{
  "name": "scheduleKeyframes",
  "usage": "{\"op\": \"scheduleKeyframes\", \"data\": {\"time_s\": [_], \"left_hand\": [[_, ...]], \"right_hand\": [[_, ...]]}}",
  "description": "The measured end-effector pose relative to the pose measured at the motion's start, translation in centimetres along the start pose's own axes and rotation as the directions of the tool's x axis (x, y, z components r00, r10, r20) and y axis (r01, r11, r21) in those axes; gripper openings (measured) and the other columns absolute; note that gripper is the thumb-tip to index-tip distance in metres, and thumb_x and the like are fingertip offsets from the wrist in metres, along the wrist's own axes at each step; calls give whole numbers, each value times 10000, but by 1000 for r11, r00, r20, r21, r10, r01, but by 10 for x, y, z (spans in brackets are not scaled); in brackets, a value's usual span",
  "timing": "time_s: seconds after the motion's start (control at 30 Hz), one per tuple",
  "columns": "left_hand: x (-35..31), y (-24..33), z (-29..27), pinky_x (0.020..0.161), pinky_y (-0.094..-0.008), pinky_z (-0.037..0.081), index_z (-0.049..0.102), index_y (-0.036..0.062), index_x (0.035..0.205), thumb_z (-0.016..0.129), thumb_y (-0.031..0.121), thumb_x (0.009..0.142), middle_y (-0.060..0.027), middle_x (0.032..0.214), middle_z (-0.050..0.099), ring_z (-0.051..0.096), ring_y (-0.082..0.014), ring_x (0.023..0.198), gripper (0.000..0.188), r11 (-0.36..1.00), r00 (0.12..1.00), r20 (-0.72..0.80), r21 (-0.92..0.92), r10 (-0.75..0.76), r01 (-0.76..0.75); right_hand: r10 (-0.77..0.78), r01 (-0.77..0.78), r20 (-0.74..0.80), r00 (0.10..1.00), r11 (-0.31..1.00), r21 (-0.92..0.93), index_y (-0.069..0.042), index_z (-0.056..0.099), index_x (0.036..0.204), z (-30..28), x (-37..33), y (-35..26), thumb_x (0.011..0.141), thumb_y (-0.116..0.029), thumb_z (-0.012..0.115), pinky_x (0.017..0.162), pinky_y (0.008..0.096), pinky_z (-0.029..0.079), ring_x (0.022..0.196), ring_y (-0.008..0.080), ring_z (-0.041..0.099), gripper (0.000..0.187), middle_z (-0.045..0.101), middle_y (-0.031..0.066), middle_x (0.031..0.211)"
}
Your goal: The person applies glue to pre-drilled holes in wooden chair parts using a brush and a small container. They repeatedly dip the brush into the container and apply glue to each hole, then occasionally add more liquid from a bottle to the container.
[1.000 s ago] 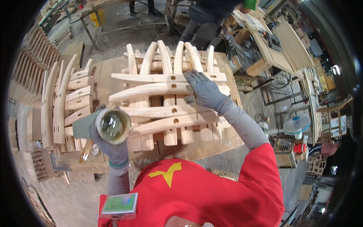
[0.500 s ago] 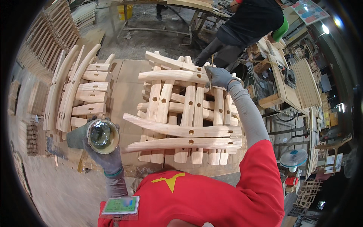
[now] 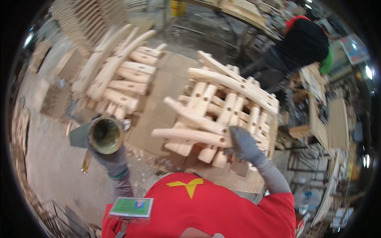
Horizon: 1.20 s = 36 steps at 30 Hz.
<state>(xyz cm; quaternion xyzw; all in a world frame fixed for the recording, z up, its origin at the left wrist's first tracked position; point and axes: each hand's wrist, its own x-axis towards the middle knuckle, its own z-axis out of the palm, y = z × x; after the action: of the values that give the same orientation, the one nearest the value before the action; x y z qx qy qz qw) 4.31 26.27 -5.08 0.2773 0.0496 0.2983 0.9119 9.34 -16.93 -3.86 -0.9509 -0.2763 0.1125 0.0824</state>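
On the desk (image 3: 158, 115), the right hand (image 3: 244, 144) grasps the near curved wooden piece (image 3: 190, 136); its long axis runs toward 9 o'clock. The left hand (image 3: 109, 156), at 8 o'clock, holds a glue pot (image 3: 105, 135).

The right hand (image 3: 244, 144), in a grey glove, rests on the near end of a curved wooden rail (image 3: 190, 135) that lies across a crisscross stack of drilled wooden chair parts (image 3: 228, 107) on the table (image 3: 158, 103). The left hand (image 3: 111, 158), also gloved, grips a round can (image 3: 105, 135) whose open mouth faces up, well apart from the stack. A second pile of curved wooden pieces (image 3: 119, 75) lies farther left. Beyond the table a person in a black top (image 3: 301, 43) bends over.
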Motion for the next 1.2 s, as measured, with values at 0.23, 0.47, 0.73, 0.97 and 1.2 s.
{"op": "scheduleKeyframes", "data": {"time_s": [0.23, 0.47, 0.73, 0.97, 1.2], "left_hand": [[-53, 62, 13, 971, -559, 382, 396, 97, 1331, 432, 465, 893, -112, 1318, 462, 438, -362, 1214, 573, 997, 997, 25, -31, 71, -70], [-89, 112, -42, 983, -545, 378, 382, 100, 1336, 376, 486, 914, -122, 1315, 456, 442, -345, 1215, 572, 655, 893, -50, 698, 447, -289], [-46, 146, -71, 995, -549, 363, 391, 95, 1325, 343, 469, 929, -133, 1321, 446, 440, -339, 1215, 547, 505, 872, 30, 805, 489, -311], [38, 224, -116, 991, -555, 373, 381, 45, 1321, 403, 365, 931, -157, 1316, 447, 438, -356, 1213, 504, 843, 910, -35, 392, 414, -368], [100, 308, -175, 1030, -478, 372, 382, -16, 1313, 432, 288, 935, -234, 1323, 421, 429, -378, 1221, 487, 682, 828, -76, 611, 556, -402]], "right_hand": [[95, -115, -288, 953, 992, -53, -11, 475, 1189, -10, 33, 61, 661, -307, 751, 912, 440, 409, 1047, 379, 523, 666, 543, 202, 1149], [75, 98, -487, 870, 943, 319, 0, 468, 1251, 20, 60, 10, 863, -71, 575, 847, 327, 482, 1124, 311, 532, 409, 551, 194, 1195], [-13, 416, -450, 893, 409, 812, 5, 298, 1389, -14, 171, -118, 968, -266, 399, 809, 328, 483, 955, 229, 585, 511, 412, 147, 1366], [147, 53, -398, 905, 891, 450, 29, 277, 1365, -8, 362, -253, 794, -255, 626, 966, 401, 397, 1096, 420, 514, 727, 449, 298, 1276], [526, -409, -149, 838, 785, 466, 80, 66, 1399, 9, 545, -325, 708, -423, 706, 991, 391, 395, 1216, 392, 436, 1068, 368, 349, 1316]]}}
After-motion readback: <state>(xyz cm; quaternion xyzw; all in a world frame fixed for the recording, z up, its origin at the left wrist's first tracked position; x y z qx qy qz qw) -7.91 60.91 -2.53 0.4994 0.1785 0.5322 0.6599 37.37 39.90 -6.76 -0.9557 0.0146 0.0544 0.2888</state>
